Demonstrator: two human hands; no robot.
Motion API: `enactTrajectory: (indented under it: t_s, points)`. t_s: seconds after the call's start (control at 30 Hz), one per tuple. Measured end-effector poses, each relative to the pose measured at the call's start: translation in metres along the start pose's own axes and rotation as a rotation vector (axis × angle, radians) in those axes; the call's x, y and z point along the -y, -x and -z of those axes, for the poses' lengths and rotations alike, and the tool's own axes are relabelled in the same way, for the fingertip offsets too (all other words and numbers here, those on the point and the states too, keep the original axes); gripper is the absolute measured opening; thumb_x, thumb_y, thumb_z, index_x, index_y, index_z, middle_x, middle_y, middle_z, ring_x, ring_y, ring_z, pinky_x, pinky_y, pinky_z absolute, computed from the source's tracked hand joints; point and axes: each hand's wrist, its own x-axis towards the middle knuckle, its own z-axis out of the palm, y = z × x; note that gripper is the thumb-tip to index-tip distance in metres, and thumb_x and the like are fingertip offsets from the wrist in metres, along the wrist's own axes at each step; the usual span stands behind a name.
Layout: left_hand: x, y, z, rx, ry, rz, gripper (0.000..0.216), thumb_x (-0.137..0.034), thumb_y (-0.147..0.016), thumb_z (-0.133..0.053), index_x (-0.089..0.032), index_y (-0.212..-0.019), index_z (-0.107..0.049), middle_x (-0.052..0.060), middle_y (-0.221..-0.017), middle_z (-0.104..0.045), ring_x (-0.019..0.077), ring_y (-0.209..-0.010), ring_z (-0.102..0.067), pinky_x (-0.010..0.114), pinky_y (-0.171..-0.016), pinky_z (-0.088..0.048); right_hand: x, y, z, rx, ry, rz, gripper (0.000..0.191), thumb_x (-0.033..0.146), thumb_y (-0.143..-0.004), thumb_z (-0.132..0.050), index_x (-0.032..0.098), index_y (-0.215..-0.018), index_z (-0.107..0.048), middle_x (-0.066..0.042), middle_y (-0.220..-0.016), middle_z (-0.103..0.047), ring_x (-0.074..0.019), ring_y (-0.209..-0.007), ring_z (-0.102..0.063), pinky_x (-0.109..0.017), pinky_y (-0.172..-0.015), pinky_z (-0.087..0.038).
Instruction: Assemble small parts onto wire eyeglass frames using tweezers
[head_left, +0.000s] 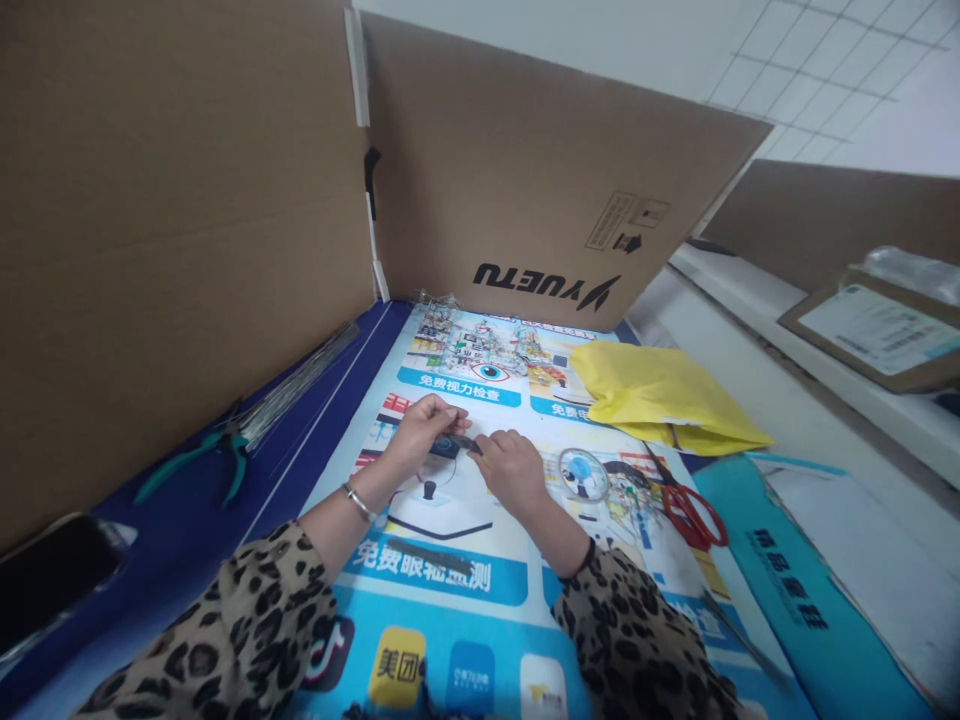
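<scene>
Both hands, left hand and right hand, pinch a small dark part between closed fingers over the worktop, work evidently unfinished.

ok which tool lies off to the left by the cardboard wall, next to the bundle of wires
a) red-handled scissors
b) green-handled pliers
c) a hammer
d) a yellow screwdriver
b: the green-handled pliers lie on the blue surface by the cardboard wall, beside the wire bundle; the red-handled scissors lie to the right instead.
</scene>
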Motion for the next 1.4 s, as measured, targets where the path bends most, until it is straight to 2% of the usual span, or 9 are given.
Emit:
enactTrajectory:
  t_s: [0.37, 0.47, 0.57, 0.7, 0.83, 1.07, 1.4]
  points:
    - [-0.003, 0.001, -0.003, 0.017, -0.072, -0.043, 0.02, -0.026, -0.071, -0.064, -0.015, -0.071, -0.048, 0.005, -0.081, -0.068, 0.0155, -0.071, -0.065, 0.032, -0.071, -0.05, 0.003, 0.004, -0.007, 0.114, -0.132, -0.101, 0.024, 0.039, -0.087, -0.046, 0.022, -0.093, -0.062, -0.003, -0.078, -0.064, -0.0146, -0.074, -0.055, -0.024, -0.061, -0.033]
    - [-0.002, -0.001, 0.0, 0.011, -0.085, -0.05, 0.019, -0.027, -0.071, -0.064, -0.014, -0.072, -0.05, 0.005, -0.082, -0.067, 0.0158, -0.073, -0.065, 0.032, -0.072, -0.049, 0.002, 0.003, -0.006, 0.102, -0.162, -0.1, 0.026, 0.041, -0.088, -0.045, 0.021, -0.092, -0.062, -0.004, -0.081, -0.063, -0.0159, -0.078, -0.055, -0.025, -0.066, -0.036]
    - [-0.002, -0.004, 0.005, -0.056, -0.103, -0.068, 0.02, -0.029, -0.071, -0.065, -0.014, -0.073, -0.052, 0.005, -0.082, -0.066, 0.0154, -0.074, -0.065, 0.03, -0.071, -0.049, -0.002, 0.002, -0.007, 0.051, -0.23, -0.111, 0.028, 0.042, -0.087, -0.045, 0.02, -0.092, -0.062, -0.006, -0.083, -0.062, -0.0172, -0.082, -0.054, -0.026, -0.073, -0.038]
    - [-0.004, -0.009, 0.011, -0.132, -0.165, -0.078, 0.02, -0.032, -0.069, -0.065, -0.014, -0.073, -0.056, 0.003, -0.081, -0.065, 0.0139, -0.074, -0.062, 0.026, -0.068, -0.047, -0.009, 0.001, -0.012, -0.016, -0.353, -0.271, 0.029, 0.043, -0.086, -0.046, 0.019, -0.094, -0.06, -0.006, -0.084, -0.061, -0.0174, -0.083, -0.053, -0.027, -0.076, -0.04]
    - [-0.003, -0.011, 0.013, -0.108, -0.242, -0.082, 0.017, -0.03, -0.069, -0.065, -0.015, -0.072, -0.058, 0.0, -0.068, -0.06, 0.0116, -0.066, -0.058, 0.023, -0.064, -0.044, -0.013, -0.001, -0.013, 0.016, -0.417, -0.348, 0.028, 0.044, -0.084, -0.049, 0.019, -0.092, -0.06, -0.005, -0.083, -0.06, -0.0177, -0.083, -0.053, -0.028, -0.076, -0.041]
    - [-0.001, -0.011, 0.013, -0.09, -0.381, -0.167, 0.011, -0.026, -0.071, -0.062, -0.015, -0.069, -0.059, -0.003, -0.061, -0.054, 0.0086, -0.058, -0.047, 0.021, -0.058, -0.037, -0.012, 0.0, -0.014, 0.097, -0.428, -0.356, 0.027, 0.043, -0.083, -0.05, 0.02, -0.092, -0.061, -0.004, -0.081, -0.06, -0.0165, -0.08, -0.056, -0.025, -0.071, -0.042]
    - [0.002, -0.01, 0.009, -0.133, -0.374, -0.098, 0.013, -0.028, -0.07, -0.061, -0.016, -0.069, -0.057, -0.003, -0.06, -0.055, 0.008, -0.048, -0.047, 0.021, -0.048, -0.036, -0.008, -0.001, -0.014, 0.197, -0.361, -0.385, 0.026, 0.042, -0.084, -0.05, 0.023, -0.097, -0.062, -0.002, -0.09, -0.064, -0.0151, -0.086, -0.058, -0.023, -0.074, -0.041]
